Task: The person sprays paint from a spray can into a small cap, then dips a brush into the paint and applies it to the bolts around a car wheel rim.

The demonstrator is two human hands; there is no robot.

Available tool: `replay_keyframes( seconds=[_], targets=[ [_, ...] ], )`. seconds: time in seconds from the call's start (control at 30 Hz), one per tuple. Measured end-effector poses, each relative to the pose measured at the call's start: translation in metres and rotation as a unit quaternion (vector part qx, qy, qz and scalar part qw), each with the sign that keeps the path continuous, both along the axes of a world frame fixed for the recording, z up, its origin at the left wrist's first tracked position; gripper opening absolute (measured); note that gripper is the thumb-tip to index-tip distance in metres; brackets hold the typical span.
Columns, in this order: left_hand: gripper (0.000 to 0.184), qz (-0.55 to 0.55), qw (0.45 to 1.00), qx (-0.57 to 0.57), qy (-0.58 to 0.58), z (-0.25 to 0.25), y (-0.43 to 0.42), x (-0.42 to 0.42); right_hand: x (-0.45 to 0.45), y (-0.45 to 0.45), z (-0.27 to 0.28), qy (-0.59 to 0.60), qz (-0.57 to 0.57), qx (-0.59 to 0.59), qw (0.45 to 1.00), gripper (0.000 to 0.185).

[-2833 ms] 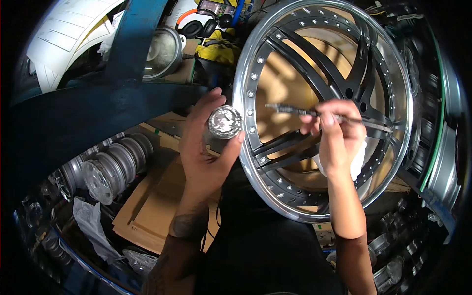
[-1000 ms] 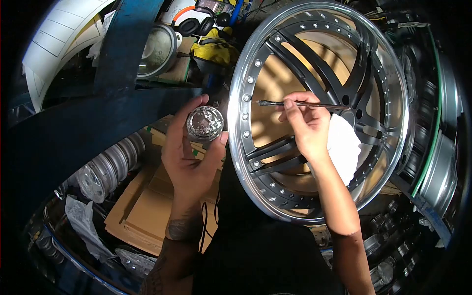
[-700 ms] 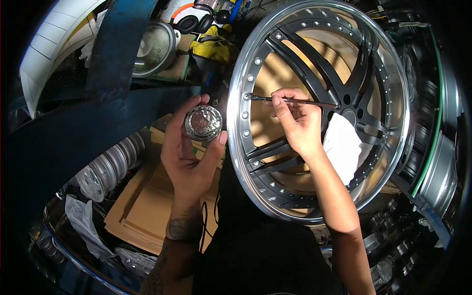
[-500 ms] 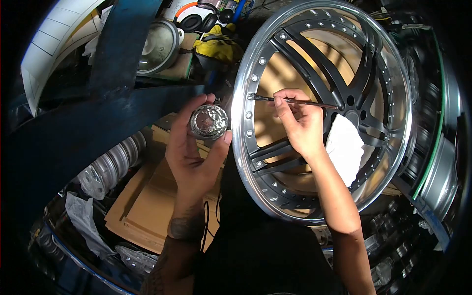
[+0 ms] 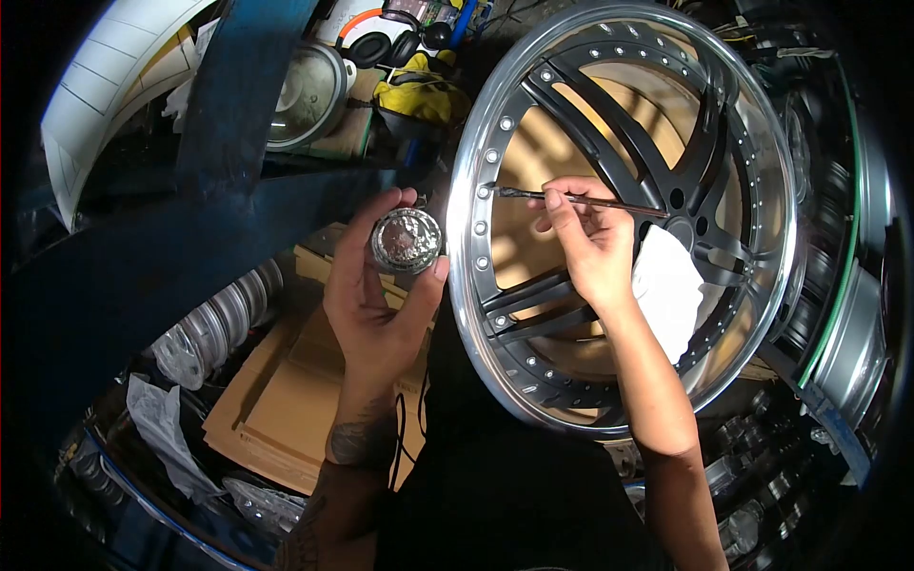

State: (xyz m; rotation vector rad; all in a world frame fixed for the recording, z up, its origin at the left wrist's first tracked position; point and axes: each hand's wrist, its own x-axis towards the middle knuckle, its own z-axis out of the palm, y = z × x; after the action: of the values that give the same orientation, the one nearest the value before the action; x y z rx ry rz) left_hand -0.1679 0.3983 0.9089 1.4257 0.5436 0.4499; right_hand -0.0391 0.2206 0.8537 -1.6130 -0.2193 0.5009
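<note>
A large car wheel rim (image 5: 461, 295) with a polished lip and black spokes stands in front of me, small bolts ringing its black face. My right hand (image 5: 592, 233) pinches a thin paintbrush (image 5: 619, 204), its dark bristles at a bolt on the rim's left side. Between thumb and fingers, my left hand (image 5: 381, 305) holds a small round paint container (image 5: 407, 240) just left of the lip, its silvery, uneven top facing me. A white cloth (image 5: 669, 290) lies on the spokes beside my right wrist.
Flattened cardboard (image 5: 295, 400) and stacked metal rims (image 5: 224, 319) lie at lower left. A dark blue metal beam (image 5: 190, 247) crosses the left side. Behind are headphones (image 5: 381, 43) and a yellow-black item (image 5: 419, 90). More wheels (image 5: 852, 333) stand at right.
My right hand has shifted slightly right and down, with its fingers a little farther back along the brush. The bristles stay near the same bolt, and my left hand has barely moved.
</note>
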Motion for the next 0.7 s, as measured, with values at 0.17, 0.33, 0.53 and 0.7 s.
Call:
replay_keyframes(
  seconds=[0.17, 0.33, 0.53, 0.7],
  targets=[
    [0.059, -0.015, 1.000, 0.003, 0.001, -0.002, 0.001, 0.006, 0.014, -0.006, 0.017, 0.002, -0.036, 0.050, 0.998, 0.016],
    [0.058, -0.042, 0.998, 0.048, 0.000, 0.001, 0.003, 0.020, 0.024, -0.010, 0.041, -0.036, -0.072, 0.099, 0.992, 0.014],
    [0.057, -0.062, 0.990, 0.127, -0.007, 0.006, 0.006, 0.038, 0.007, -0.005, 0.082, -0.077, -0.011, 0.171, 0.982, 0.012],
    [0.056, -0.080, 0.984, 0.160, -0.006, 0.015, 0.006, 0.041, 0.006, -0.005, 0.089, -0.155, 0.044, 0.113, 0.980, 0.013]
  ],
)
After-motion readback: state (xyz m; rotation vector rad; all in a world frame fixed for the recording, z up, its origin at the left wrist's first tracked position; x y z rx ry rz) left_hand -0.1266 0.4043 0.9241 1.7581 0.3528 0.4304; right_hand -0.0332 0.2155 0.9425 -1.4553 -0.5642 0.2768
